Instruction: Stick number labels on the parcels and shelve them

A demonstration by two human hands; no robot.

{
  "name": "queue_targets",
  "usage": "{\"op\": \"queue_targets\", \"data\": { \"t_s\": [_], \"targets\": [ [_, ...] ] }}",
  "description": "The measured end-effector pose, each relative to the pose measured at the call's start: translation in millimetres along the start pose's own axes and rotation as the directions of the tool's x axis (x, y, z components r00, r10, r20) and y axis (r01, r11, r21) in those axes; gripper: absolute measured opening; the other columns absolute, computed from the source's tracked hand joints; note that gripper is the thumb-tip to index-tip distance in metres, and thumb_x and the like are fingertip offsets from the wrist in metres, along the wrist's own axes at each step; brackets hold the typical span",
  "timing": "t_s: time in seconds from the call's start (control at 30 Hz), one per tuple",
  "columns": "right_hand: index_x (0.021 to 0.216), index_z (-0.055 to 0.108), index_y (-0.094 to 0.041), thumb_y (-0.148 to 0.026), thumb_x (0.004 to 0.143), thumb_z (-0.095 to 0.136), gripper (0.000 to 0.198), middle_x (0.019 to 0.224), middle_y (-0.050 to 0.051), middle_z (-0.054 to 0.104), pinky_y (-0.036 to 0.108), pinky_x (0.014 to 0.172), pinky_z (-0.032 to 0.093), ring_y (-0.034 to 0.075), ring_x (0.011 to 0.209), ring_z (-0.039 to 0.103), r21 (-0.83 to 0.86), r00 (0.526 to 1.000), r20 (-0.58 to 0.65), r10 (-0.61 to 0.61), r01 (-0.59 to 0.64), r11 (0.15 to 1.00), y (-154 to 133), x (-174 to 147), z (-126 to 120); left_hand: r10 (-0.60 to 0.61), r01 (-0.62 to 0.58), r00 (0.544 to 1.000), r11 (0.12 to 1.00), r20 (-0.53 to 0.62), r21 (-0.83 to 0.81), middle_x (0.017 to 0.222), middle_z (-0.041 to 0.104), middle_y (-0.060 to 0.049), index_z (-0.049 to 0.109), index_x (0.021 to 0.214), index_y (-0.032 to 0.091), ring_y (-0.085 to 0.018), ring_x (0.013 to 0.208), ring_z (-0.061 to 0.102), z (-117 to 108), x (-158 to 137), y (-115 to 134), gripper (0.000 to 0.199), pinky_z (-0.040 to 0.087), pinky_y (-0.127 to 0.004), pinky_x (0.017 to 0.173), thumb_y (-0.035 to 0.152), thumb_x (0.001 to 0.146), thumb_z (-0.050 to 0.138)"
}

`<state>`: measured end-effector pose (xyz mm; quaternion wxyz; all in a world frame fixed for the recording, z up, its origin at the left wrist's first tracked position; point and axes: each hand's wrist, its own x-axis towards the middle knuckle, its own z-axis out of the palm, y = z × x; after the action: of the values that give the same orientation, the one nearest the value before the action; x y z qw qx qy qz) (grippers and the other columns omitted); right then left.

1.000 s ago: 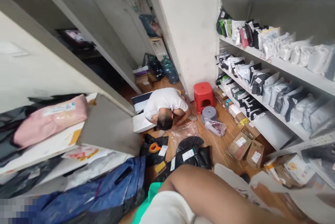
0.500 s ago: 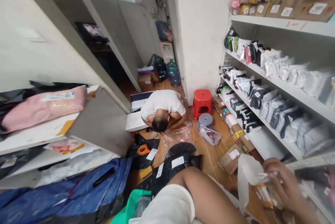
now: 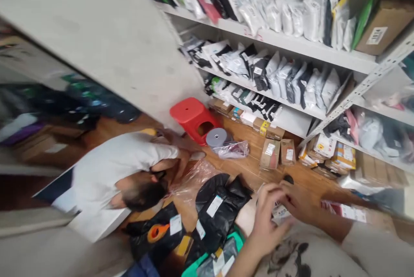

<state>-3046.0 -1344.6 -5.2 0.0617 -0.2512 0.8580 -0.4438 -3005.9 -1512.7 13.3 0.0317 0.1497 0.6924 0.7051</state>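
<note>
My left hand (image 3: 267,218) is raised in front of my lap, its fingers curved and its thumb held apart. Its fingertips meet those of my right hand (image 3: 296,201), whose fingers are bent inward and partly blurred. Between the two hands shows a strip of white labels (image 3: 280,211) with dark printed figures, at the fingers of my right hand. How the strip is gripped is partly hidden. Just beyond lie black plastic parcels (image 3: 211,214) with white labels on the wooden floor.
A person in a white shirt (image 3: 106,173) crouches at the left, head bent down. Orange tape (image 3: 158,233) rests on black plastic. A red stool (image 3: 194,117) and a grey stool (image 3: 216,137) stand by the wall. Shelves (image 3: 274,46) hold rows of bagged parcels; cardboard boxes (image 3: 269,154) sit below.
My view has swung right and closer to the shelves. My left hand has come into view. My right hand, earlier low at the right with a white strip, now meets it before my lap.
</note>
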Motion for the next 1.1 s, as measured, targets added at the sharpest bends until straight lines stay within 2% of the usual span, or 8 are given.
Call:
{"op": "queue_targets", "data": {
  "t_s": [0.03, 0.1, 0.17, 0.27, 0.43, 0.6, 0.9, 1.1],
  "targets": [
    [0.083, 0.060, -0.022, -0.056, 0.105, 0.036, 0.047, 0.079, 0.005, 0.061, 0.033, 0.066, 0.050, 0.021, 0.072, 0.059, 0.028, 0.994, -0.059, 0.088, -0.086, 0.996, 8.2, 2.4, 7.3, -0.081, 0.080, 0.978, 0.997, -0.191, -0.013, 0.130, 0.062, -0.016, 0.064, 0.128, 0.023, -0.032, 0.123, 0.059, 2.1, 2.0, -23.4, 0.062, 0.046, -0.050, 0.108, 0.059, 0.079, 0.073],
    [0.082, 0.060, -0.021, -0.061, 0.102, 0.039, 0.049, 0.072, 0.002, 0.060, 0.031, 0.062, 0.049, 0.019, 0.067, 0.058, 0.140, 0.949, -0.139, 0.283, -0.265, 0.954, 25.4, 8.1, 17.9, -0.278, 0.221, 0.896, 0.956, -0.346, -0.195, 0.123, 0.067, -0.015, 0.067, 0.123, 0.020, -0.031, 0.114, 0.064, 13.1, 4.7, -66.3, 0.065, 0.051, -0.044, 0.101, 0.059, 0.072, 0.078],
    [0.079, 0.061, -0.021, -0.069, 0.095, 0.046, 0.053, 0.068, 0.001, 0.059, 0.030, 0.061, 0.048, 0.018, 0.064, 0.056, 0.257, 0.876, -0.178, 0.448, -0.398, 0.880, 45.0, 12.2, 25.8, -0.457, 0.324, 0.832, 0.861, -0.315, -0.392, 0.103, 0.074, -0.012, 0.074, 0.107, 0.018, -0.027, 0.095, 0.070, 25.0, 8.8, -96.8, 0.059, 0.057, -0.039, 0.088, 0.063, 0.070, 0.078],
    [0.078, 0.063, -0.021, -0.075, 0.084, 0.057, 0.055, 0.071, 0.001, 0.063, 0.031, 0.064, 0.048, 0.019, 0.066, 0.058, 0.385, 0.834, -0.120, 0.539, -0.461, 0.799, 79.5, 14.1, 34.7, -0.605, 0.424, 0.752, 0.748, -0.261, -0.510, 0.074, 0.073, -0.006, 0.076, 0.085, 0.017, -0.021, 0.068, 0.066, 30.0, 22.7, -119.8, 0.055, 0.057, -0.032, 0.070, 0.068, 0.064, 0.080],
    [0.089, 0.069, -0.022, -0.071, 0.077, 0.068, 0.051, 0.080, 0.005, 0.070, 0.035, 0.067, 0.052, 0.023, 0.072, 0.063, 0.538, 0.820, -0.023, 0.571, -0.472, 0.699, 149.4, 20.1, 38.0, -0.668, 0.510, 0.665, 0.733, -0.334, -0.450, 0.053, 0.059, 0.001, 0.068, 0.065, 0.019, -0.017, 0.054, 0.057, 28.0, 64.2, -156.3, 0.058, 0.048, -0.026, 0.052, 0.074, 0.051, 0.083],
    [0.085, 0.072, -0.023, -0.063, 0.083, 0.063, 0.041, 0.082, 0.008, 0.073, 0.039, 0.071, 0.053, 0.027, 0.077, 0.067, 0.453, 0.787, -0.079, 0.612, -0.519, 0.725, 246.3, 26.3, 41.0, -0.731, 0.611, 0.606, 0.680, -0.313, -0.405, 0.049, 0.055, 0.002, 0.059, 0.058, 0.020, -0.014, 0.048, 0.049, 58.1, 104.7, -246.2, 0.066, 0.040, -0.025, 0.047, 0.083, 0.048, 0.077],
    [0.086, 0.071, -0.022, -0.055, 0.082, 0.065, 0.034, 0.084, 0.007, 0.072, 0.038, 0.074, 0.054, 0.025, 0.078, 0.065, 0.418, 0.742, -0.138, 0.656, -0.556, 0.718, 503.9, 9.4, 91.2, -0.780, 0.662, 0.621, 0.575, -0.077, -0.481, 0.057, 0.062, -0.001, 0.069, 0.071, 0.017, -0.016, 0.054, 0.055, 127.1, 158.8, -500.4, 0.053, 0.041, -0.025, 0.053, 0.064, 0.053, 0.084],
    [0.080, 0.075, -0.021, -0.059, 0.074, 0.070, 0.039, 0.084, 0.007, 0.073, 0.039, 0.077, 0.053, 0.024, 0.079, 0.064, 0.444, 0.758, -0.199, 0.621, -0.495, 0.747, 663.4, 9.5, 123.1, -0.736, 0.637, 0.671, 0.636, -0.092, -0.435, 0.058, 0.066, -0.004, 0.071, 0.065, 0.015, -0.016, 0.054, 0.056, 160.5, 189.9, -649.6, 0.056, 0.041, -0.027, 0.053, 0.067, 0.049, 0.084]
  ]
}}
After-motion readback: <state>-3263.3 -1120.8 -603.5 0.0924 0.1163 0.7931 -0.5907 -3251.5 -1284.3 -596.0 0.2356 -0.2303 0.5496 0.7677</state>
